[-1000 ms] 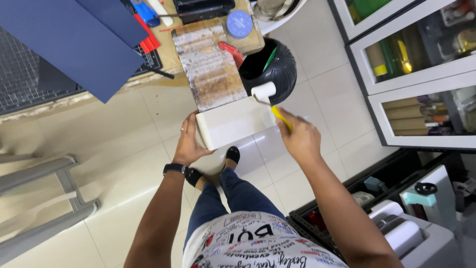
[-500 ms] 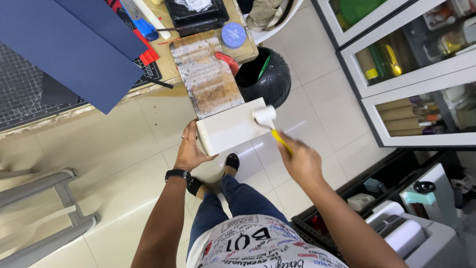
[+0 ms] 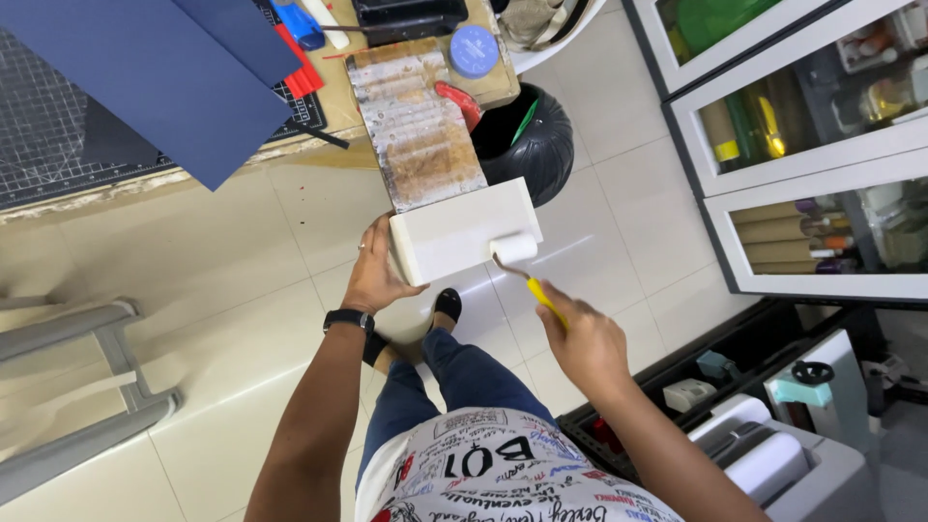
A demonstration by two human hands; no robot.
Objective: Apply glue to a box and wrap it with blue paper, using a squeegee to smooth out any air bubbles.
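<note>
The right hand has its fingers curled tight around the yellow handle of a small paint roller, whose white sleeve rests on the near right corner of a plain off-white board. The left hand, fingers spread, grips the board's left edge. The board lies just in front of a glue-stained plank, beside a black bin.

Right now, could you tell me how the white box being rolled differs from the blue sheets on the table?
The white box is a thick block held at its edge by the left hand; the blue sheets are thin, flat and untouched. The box is small, the sheets far larger. Both are plain and rectangular.
</note>
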